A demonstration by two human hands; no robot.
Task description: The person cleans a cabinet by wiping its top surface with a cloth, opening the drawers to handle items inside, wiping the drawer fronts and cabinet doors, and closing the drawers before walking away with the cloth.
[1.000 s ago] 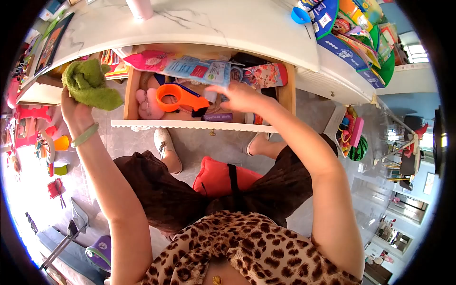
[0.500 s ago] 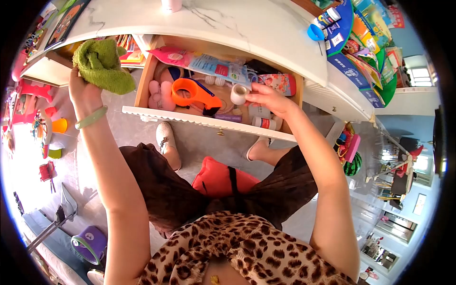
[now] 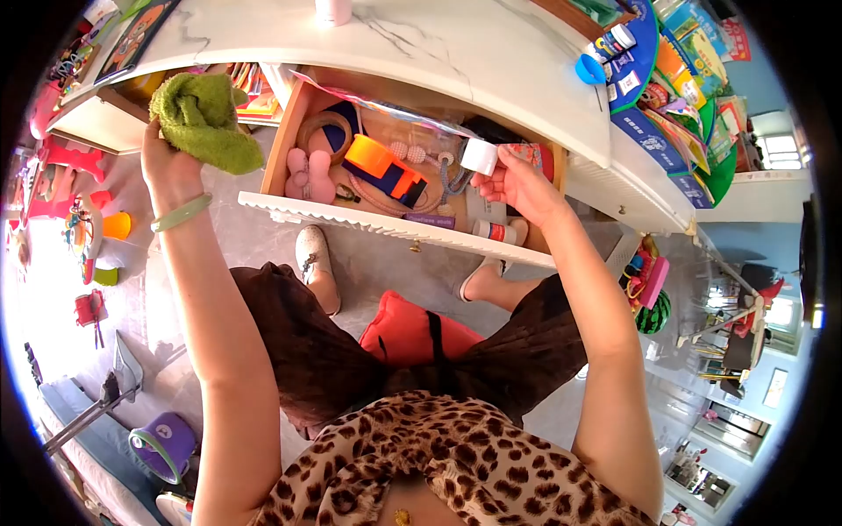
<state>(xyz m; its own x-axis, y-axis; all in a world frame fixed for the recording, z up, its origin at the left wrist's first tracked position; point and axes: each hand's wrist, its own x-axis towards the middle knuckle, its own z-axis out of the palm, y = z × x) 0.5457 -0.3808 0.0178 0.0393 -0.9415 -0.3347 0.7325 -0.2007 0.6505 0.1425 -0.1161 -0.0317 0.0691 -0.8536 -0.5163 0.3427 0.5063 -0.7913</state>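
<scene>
My left hand [image 3: 172, 167] is wrapped round part of a green cloth [image 3: 209, 123], left of the open drawer [image 3: 395, 230]. Over the drawer's right part, my right hand [image 3: 522, 186] pinches a small white roll [image 3: 479, 156] between thumb and fingers. Below it in the drawer lie an orange tape dispenser [image 3: 384, 168], a pink rounded object [image 3: 308, 175], a purple box [image 3: 429, 220] and a white container with a red label [image 3: 494, 231]. A flat plastic packet [image 3: 386, 107] stands tilted along the drawer's back.
A white marbled countertop [image 3: 263, 35] runs above the drawer, with a pink-white cup [image 3: 333, 10] on it. Blue holders [image 3: 653, 140] with books stand at the right. A red cushion [image 3: 408, 329] is between my legs. A purple bucket [image 3: 165, 445] sits at lower left.
My right hand has picked up the white roll and raised it slightly rightward. The packet has tipped up toward the drawer's back, and the orange dispenser has turned. My left hand still holds the cloth.
</scene>
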